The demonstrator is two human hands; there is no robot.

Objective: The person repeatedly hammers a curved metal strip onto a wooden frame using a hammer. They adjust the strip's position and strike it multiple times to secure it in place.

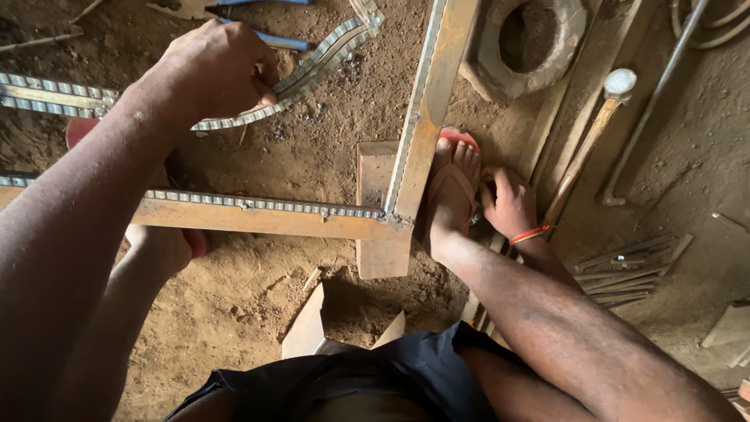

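A notched metal strip (pixel 312 66) was gripped in the closed left hand (pixel 211 74) at the far left, above the rusty steel frame (pixel 422 117) on the dirt floor (pixel 258 289). The right hand (pixel 509 205), fingers curled, was rested beside the sandalled foot (pixel 453 191). Fitting the strip seemed in hand; careful alignment would be needed.

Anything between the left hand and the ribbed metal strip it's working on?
Nothing visible. The left hand is already closed on the ribbed metal strip, gripping it directly where it curves over the dirt. The right hand is away from it, down by the sandalled foot beside the rusty steel frame.
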